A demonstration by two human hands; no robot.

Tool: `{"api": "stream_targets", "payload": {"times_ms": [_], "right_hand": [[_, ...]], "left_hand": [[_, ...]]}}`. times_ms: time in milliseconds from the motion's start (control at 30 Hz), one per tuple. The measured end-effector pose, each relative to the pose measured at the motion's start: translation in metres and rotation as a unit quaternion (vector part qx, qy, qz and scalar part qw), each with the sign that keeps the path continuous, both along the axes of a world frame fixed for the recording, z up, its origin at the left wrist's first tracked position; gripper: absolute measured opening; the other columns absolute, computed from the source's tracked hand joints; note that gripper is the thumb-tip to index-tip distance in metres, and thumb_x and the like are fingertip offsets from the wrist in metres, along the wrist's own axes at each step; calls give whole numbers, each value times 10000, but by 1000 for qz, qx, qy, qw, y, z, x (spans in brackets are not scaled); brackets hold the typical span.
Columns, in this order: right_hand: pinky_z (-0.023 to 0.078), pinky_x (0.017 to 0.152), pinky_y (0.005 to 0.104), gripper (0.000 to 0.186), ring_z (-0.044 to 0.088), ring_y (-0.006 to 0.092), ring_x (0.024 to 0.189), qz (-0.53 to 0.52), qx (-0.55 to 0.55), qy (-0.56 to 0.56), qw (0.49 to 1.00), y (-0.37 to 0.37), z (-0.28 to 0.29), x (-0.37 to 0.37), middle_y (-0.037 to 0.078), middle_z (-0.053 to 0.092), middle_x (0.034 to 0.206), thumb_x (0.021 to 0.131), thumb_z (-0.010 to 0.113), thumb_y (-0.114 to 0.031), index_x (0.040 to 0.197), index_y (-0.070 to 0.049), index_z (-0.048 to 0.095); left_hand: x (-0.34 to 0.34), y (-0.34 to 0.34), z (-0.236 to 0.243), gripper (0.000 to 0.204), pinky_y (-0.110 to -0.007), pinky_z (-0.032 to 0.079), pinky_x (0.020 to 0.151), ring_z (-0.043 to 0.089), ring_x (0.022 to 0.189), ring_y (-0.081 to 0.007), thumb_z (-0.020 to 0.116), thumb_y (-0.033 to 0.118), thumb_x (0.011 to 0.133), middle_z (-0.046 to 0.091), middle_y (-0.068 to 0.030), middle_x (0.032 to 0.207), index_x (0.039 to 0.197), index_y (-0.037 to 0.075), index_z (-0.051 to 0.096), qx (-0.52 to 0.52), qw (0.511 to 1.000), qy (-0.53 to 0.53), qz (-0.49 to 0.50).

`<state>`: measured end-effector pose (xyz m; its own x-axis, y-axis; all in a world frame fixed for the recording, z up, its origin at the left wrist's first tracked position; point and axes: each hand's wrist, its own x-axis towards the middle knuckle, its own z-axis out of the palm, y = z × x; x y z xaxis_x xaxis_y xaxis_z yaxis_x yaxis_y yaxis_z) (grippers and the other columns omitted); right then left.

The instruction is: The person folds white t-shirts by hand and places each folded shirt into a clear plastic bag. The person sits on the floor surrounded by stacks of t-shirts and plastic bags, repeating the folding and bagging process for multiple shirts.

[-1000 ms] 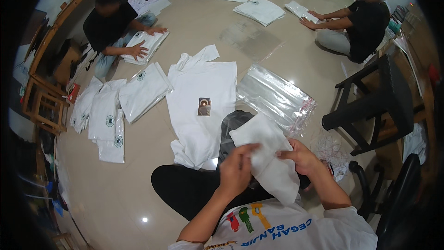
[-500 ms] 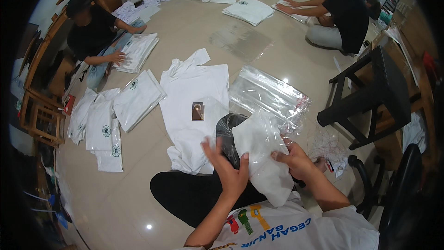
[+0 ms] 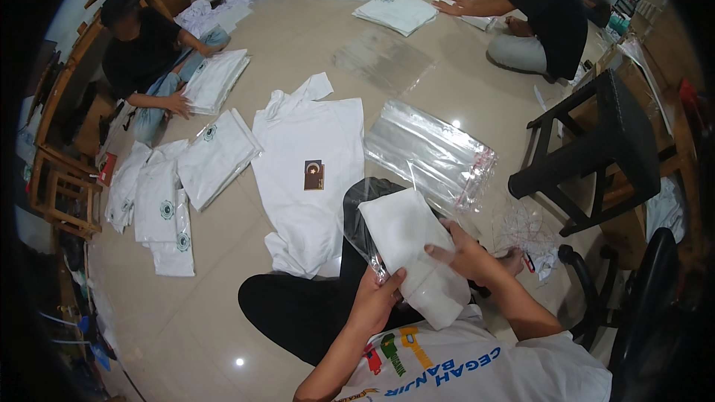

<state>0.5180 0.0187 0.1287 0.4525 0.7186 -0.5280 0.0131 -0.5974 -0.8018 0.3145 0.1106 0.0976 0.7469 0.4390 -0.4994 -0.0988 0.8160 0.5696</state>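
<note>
Over my lap I hold a folded white T-shirt (image 3: 406, 227) partly inside a clear plastic bag (image 3: 361, 231), whose loose film reaches past the cloth's left side. My left hand (image 3: 378, 294) pinches the lower left edge, thumb on top. At the right side, my right hand (image 3: 469, 257) grips it, its slightly blurred thumb over the front and the other fingers mostly hidden behind. Beyond my knees a white T-shirt (image 3: 309, 134) lies spread on the floor with a small dark brown card (image 3: 314, 176) or print on it.
Clear plastic bags (image 3: 424, 152) lie right of the spread shirt. Bagged white shirts (image 3: 220, 156) with round green emblems sit at left. A black stool (image 3: 588, 149) stands at right, near tangled string (image 3: 521, 238). Co-workers in black (image 3: 141, 52) sit handling shirts farther off.
My left hand, open and raised beside the bag before, has come down and closed on its lower left edge. The shirt now looks flatter and straighter. My right hand stays at its right side.
</note>
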Motion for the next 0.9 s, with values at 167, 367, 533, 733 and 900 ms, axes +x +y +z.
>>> {"api": "stream_targets", "payload": {"times_ms": [167, 367, 533, 733, 900], "right_hand": [[505, 1052, 366, 782, 644, 248, 1216, -27, 91, 6, 995, 9, -2, -7, 208, 658, 1340, 928, 852, -259, 1508, 74, 446], [527, 993, 379, 747, 657, 248, 1168, -46, 84, -50, 994, 23, -28, -2, 229, 681, 1287, 924, 853, -258, 1462, 91, 471], [543, 941, 408, 631, 689, 289, 1089, 32, 35, -121, 992, 7, -32, 0, 249, 703, 1214, 953, 819, -276, 1374, 98, 535], [545, 827, 356, 606, 663, 215, 914, -23, 120, -267, 956, 3, -47, -7, 172, 701, 1033, 960, 810, -325, 1371, 45, 565], [565, 795, 321, 564, 699, 164, 935, 35, -81, -57, 994, -20, -5, -20, 157, 731, 1055, 970, 809, -299, 1353, 39, 570]], "left_hand": [[-14, -5, -1, 604, -403, 596, 1006, 681, 1223, -228, 653, 53, 1046, 648, -136, 1391, 1566, 20, 347, 42, 998, 37, -38], [-30, -3, 1, 479, -375, 596, 1010, 721, 1163, -233, 611, 91, 1082, 707, -165, 1291, 1519, 3, 436, 38, 995, 55, -71], [-42, -4, -4, 323, -372, 604, 997, 740, 1135, -236, 521, 124, 1130, 718, -186, 1273, 1410, -35, 543, 53, 988, 89, -112], [-55, -19, 31, 342, -266, 574, 777, 758, 985, -189, 627, 150, 1089, 762, -144, 1113, 1370, -36, 566, 179, 936, 205, -224], [-68, 15, -60, 583, -417, 433, 1116, 567, 1345, -330, 526, 422, 1109, 594, -255, 1434, 1445, -54, 546, 494, 788, 366, -10]]}}
